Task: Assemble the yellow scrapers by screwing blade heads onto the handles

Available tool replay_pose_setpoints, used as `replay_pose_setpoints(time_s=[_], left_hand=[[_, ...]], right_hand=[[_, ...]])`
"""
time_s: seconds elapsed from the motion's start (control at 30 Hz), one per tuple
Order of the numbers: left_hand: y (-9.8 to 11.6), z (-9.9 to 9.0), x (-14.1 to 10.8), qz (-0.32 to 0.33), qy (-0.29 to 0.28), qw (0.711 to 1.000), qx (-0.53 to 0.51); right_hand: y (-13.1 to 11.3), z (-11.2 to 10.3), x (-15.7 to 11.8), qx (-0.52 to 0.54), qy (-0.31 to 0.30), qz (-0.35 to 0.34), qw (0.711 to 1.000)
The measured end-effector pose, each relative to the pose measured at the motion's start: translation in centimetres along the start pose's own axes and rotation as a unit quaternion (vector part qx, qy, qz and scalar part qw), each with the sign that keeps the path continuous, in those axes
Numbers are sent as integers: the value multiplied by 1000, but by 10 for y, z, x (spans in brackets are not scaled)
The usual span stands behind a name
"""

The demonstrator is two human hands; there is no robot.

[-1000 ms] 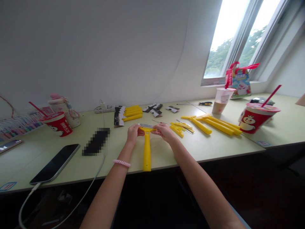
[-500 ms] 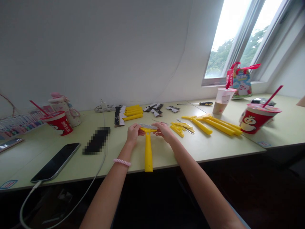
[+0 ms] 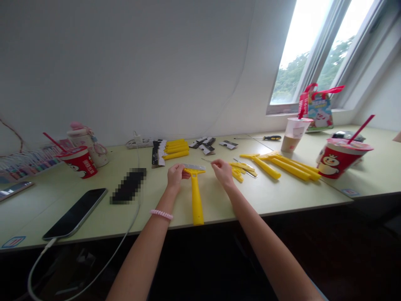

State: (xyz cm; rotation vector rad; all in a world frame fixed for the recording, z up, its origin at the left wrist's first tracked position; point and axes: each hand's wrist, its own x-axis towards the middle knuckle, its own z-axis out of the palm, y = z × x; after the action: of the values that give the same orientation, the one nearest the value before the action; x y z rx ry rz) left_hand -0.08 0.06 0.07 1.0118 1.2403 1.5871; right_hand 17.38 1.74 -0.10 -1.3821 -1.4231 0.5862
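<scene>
A yellow scraper [image 3: 196, 196] with a metal blade across its head is held by the left end of that head in my left hand [image 3: 176, 176]. Its handle points toward the table's front edge. My right hand [image 3: 222, 171] is apart from the scraper, to its right, with fingers pinched together by the end of a thin metal tool [image 3: 206, 160]. Just right of that hand lie several yellow plastic pieces [image 3: 239, 170] with metal strips among them. Farther right, more yellow scraper handles [image 3: 291, 166] rest on the table.
Yellow handles [image 3: 176, 149] with black cards lie at the back, beside loose black-and-white cards [image 3: 206, 145]. A screwdriver [image 3: 272, 137] is behind. Phones [image 3: 75, 213] and a red cup [image 3: 78, 162] stand left; another red cup [image 3: 340, 159] is right.
My right hand has let go of the scraper's right end and moved right to the thin tool. The scraper stays in my left hand, its handle swung slightly right.
</scene>
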Motion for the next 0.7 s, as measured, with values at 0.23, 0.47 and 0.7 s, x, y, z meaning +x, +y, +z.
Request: replay_pose_setpoints(time_s=[0.23,0.47,0.7], left_hand=[[-3,1,3,0,5,1000,6],[-5,0,5,-7,2,1000,13],[-4,0,3,-8,-2,1000,9]], right_hand=[[27,-63,-10,-372,44,-44,926],[43,-82,-12,-398,18,-40,916],[42,-76,-14,-299,-22,-89,950]])
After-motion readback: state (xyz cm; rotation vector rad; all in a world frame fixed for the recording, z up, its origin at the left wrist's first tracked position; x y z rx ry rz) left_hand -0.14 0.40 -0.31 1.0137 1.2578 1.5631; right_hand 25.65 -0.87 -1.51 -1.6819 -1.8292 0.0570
